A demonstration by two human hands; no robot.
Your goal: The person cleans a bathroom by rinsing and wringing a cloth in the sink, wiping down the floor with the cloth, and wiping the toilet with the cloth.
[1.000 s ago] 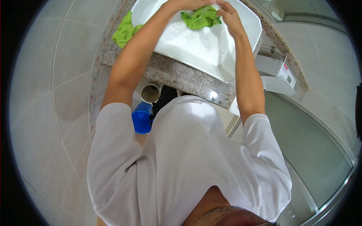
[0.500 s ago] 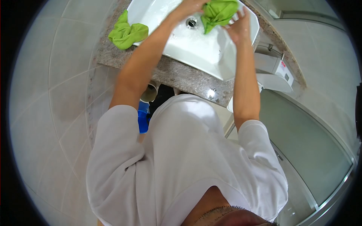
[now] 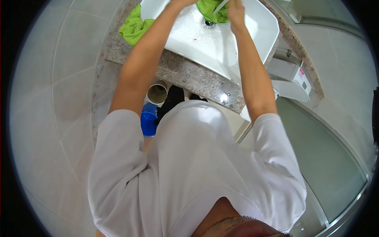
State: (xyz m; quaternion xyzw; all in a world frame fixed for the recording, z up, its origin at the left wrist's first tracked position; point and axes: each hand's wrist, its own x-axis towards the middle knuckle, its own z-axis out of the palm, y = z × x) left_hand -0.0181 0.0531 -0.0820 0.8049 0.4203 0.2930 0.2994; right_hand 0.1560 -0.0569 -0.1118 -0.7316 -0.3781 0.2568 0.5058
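A wet green cloth [image 3: 211, 11] hangs between my two hands over the white sink [image 3: 260, 29], just above the drain [image 3: 208, 24]. A thin stream of water [image 3: 220, 7] falls onto it. My left hand [image 3: 184, 3] grips the cloth's left side at the top edge of the view, which cuts off part of the fingers. On the right side, my right hand [image 3: 236, 15] is closed on the same cloth. A second green cloth [image 3: 135, 27] lies crumpled over the sink's left corner and the counter, near my left forearm.
The granite counter [image 3: 189, 73] has a wet front edge close to my body. Below it stand a round bin [image 3: 157, 93] and a blue container [image 3: 149, 120]. A white toilet [image 3: 290, 89] is at the right, near a frosted glass panel [image 3: 319, 146]. Tiled wall [image 3: 71, 51] rises at the left.
Both hands and the cloth have moved up and slightly left in view, into the water stream. My right hand's spread fingers have closed on the cloth. The camera view has shifted slightly.
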